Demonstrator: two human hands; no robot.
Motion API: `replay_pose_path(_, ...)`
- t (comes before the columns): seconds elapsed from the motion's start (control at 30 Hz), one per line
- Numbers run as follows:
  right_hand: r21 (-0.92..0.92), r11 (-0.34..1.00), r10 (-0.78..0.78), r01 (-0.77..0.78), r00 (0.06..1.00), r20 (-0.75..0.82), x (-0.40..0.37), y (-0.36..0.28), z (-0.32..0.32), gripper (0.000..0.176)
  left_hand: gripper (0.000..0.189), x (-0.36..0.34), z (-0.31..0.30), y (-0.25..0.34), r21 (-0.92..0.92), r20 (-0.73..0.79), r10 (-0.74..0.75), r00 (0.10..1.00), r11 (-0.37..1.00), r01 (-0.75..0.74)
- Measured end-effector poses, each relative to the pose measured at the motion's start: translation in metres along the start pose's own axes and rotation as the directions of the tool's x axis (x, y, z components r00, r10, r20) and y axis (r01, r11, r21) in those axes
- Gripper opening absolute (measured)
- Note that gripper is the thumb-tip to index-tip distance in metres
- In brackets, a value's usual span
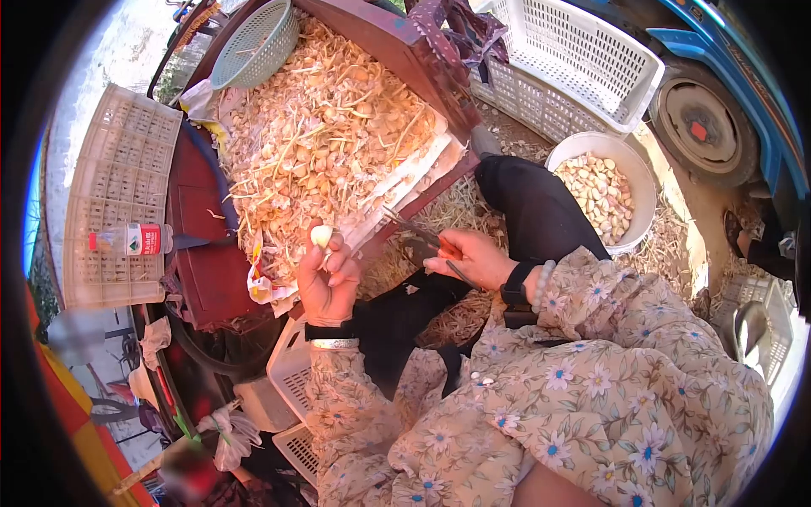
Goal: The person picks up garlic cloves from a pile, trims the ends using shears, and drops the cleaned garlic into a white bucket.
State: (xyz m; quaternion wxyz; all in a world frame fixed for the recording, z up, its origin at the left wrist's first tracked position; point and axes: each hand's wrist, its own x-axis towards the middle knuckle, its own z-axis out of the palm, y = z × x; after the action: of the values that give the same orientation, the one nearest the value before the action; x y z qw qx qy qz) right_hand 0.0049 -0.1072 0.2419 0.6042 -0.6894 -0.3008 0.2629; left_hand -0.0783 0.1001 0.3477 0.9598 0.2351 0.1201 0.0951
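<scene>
Between the thumb and fingers of my left hand [328,283] is a pale, whitish garlic clove [321,236], held up at the edge of the pile. My right hand [480,258] grips a pair of scissors [411,225], whose dark blades point up and left, apart from the clove. Red-orange shows at the grip inside my fingers. Beyond both hands spreads a large heap of garlic [325,127] with dry stalks and loose skins. To the right, a white bucket [646,215] holds many garlic cloves [596,193].
A green colander [283,42] rests on the heap's far left. White plastic crates stand at upper right [549,106] and left [118,203]. A plastic bottle [131,239] lies by the left crate. A vehicle wheel [705,122] is at right; a person's foot [735,232] shows below it.
</scene>
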Motion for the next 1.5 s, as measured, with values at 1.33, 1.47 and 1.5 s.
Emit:
replay_pose_path(1.33,0.095,0.934,0.289,-0.346,0.883,0.37,-0.072,-0.061,0.024,0.01,0.021,-0.168,-0.016,-0.096,0.494,-0.252,0.107,0.962,0.869,0.033)
replay_pose_path(1.47,0.086,0.97,0.201,-0.227,0.95,0.238,-0.051,-0.021,0.012,0.013,0.02,-0.205,-0.028,-0.049,0.567,-0.401,0.431,0.808,0.81,-0.15)
replay_pose_path(1.5,-0.044,0.987,0.157,-0.151,0.96,0.231,-0.046,-0.009,0.006,0.014,0.02,-0.217,-0.041,-0.032,0.672,-0.446,0.541,0.713,0.729,-0.133)
